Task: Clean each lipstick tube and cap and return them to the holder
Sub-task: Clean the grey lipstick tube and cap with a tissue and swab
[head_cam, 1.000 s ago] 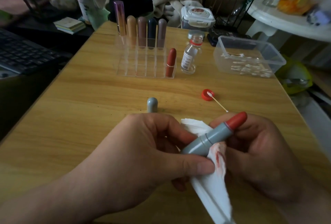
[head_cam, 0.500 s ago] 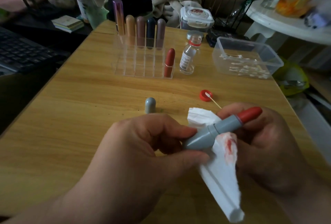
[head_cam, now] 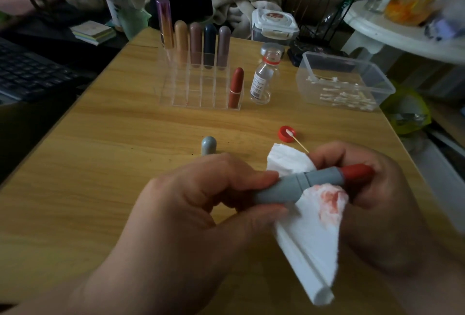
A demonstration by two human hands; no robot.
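Head view: our left hand (head_cam: pixel 201 201) pinches the base of the grey lipstick tube (head_cam: pixel 297 185) between thumb and fingers. Our right hand (head_cam: pixel 377 201) curls round the white tissue (head_cam: pixel 309 244) and presses it against the tube's upper part. Compared with half a second ago, the tube lies flatter, its red bullet (head_cam: pixel 357 171) points further right, and more of the red smear on the tissue shows just below the tube. We hold the tube above the wooden table (head_cam: pixel 100 163). Its grey cap (head_cam: pixel 208 145) stands on the table just beyond the left hand, as before. Farther back, the clear holder (head_cam: pixel 191 93) has one red lipstick (head_cam: pixel 236 88) in its front right compartment.
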